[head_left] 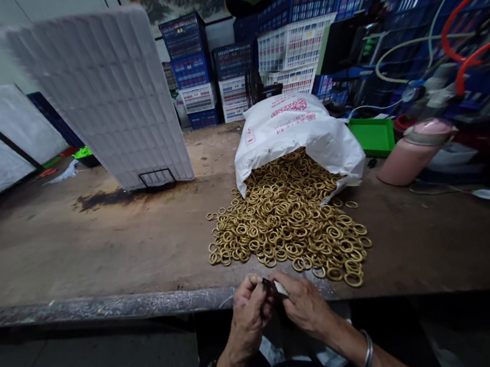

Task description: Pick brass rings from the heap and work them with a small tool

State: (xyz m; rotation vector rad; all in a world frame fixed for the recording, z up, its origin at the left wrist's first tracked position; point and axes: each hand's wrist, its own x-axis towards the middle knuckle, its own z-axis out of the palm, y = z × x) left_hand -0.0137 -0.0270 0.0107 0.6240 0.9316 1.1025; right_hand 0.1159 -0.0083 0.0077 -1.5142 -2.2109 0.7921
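Head view, small piece (pixel 275 288) crosswise between hands (pixel 248 314)

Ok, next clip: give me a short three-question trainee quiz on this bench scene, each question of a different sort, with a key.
1. True or false: the gold rings spill out of the white bag onto the table.
2. The left hand and right hand hold a small piece between them. Where?
A. Over the middle of the ring pile
B. At the table's near edge
C. Inside the bag's mouth
3. Fill in: as seen in the picture, the pink bottle is on the bag's ___ side.

Key: 1 true; 2 B; 3 right.
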